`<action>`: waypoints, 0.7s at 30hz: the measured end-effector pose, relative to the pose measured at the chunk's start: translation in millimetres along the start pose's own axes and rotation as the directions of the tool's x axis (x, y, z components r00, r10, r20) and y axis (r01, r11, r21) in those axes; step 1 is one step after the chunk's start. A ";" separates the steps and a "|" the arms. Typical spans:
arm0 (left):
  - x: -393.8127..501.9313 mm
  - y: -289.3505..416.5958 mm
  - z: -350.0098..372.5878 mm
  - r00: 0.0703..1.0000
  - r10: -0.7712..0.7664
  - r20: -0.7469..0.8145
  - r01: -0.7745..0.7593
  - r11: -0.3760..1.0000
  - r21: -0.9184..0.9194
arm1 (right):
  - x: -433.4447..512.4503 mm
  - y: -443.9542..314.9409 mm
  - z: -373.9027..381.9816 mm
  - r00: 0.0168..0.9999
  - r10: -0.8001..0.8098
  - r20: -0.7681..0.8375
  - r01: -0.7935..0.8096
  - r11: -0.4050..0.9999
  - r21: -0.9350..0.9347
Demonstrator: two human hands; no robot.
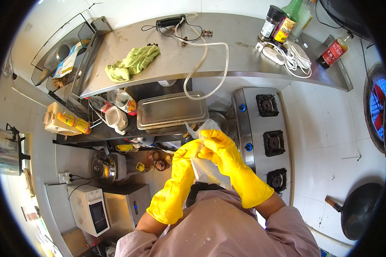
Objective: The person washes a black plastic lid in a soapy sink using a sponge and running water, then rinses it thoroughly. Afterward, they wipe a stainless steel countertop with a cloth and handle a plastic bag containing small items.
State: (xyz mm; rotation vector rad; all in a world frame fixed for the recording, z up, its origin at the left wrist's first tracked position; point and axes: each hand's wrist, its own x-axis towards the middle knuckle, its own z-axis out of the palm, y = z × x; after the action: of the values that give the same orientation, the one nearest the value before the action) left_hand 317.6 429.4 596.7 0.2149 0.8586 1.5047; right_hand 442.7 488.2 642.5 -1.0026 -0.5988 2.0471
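Observation:
Both my hands wear long yellow rubber gloves and meet in front of my chest. Between them is a clear plastic bag (pixel 203 170), bunched at the fingers, its lower part hanging down and a loose end sticking up. My left hand (pixel 191 150) pinches the bag from the left side. My right hand (pixel 216 144) has its fingers curled around the gathered plastic. Just beyond the hands lies a long metal tray with a lid (pixel 172 110) on the dark shelf. A crumpled green cloth (pixel 133 63) rests on the steel shelf above.
A gas stove (pixel 260 138) with several burners stands to the right. The steel shelf (pixel 238 61) crosses ahead, bearing a looped clear hose (pixel 226 64), a white power strip (pixel 297 54) and sauce bottles (pixel 334 49). A microwave (pixel 88 208) stands lower left; a wok (pixel 360 210) hangs at right.

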 end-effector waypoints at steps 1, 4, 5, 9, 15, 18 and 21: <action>0.5 0.5 0.6 0.999 0.044 0.010 -0.044 0.999 0.031 | -1.7 -2.9 0.0 1.000 0.017 -0.012 -0.017 1.000 -0.027; 1.6 5.3 2.5 0.996 0.064 -0.057 -0.057 0.990 0.126 | -6.9 -11.5 -4.6 0.999 0.017 -0.040 -0.022 0.992 -0.124; 1.7 5.9 2.7 0.996 0.091 -0.020 -0.087 0.988 0.127 | -7.0 -12.5 -7.5 0.998 0.038 -0.049 -0.045 0.988 -0.147; 5.5 -8.2 -5.2 0.998 0.066 0.017 -0.067 0.992 0.102 | 3.1 5.2 -22.0 0.998 0.056 0.035 -0.055 0.998 -0.032; 23.8 -85.9 -53.7 0.856 -0.182 0.483 0.449 0.724 -0.524 | 28.7 62.6 -50.1 0.778 0.205 0.594 -0.599 0.530 0.601; 24.0 -111.5 -98.2 0.852 -0.174 0.493 0.453 0.717 -0.530 | 28.0 87.6 -61.7 0.901 0.292 0.320 -0.416 0.787 0.456; 17.5 -122.3 -139.3 0.818 -0.248 0.518 0.490 0.772 -0.404 | 18.9 104.8 -87.1 0.885 0.311 0.347 -0.386 0.906 0.173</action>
State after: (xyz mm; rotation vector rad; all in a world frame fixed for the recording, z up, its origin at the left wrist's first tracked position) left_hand 325.2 379.6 417.4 -0.0337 0.0875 1.1772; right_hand 460.7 447.3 512.4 -0.6842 -0.3288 2.5605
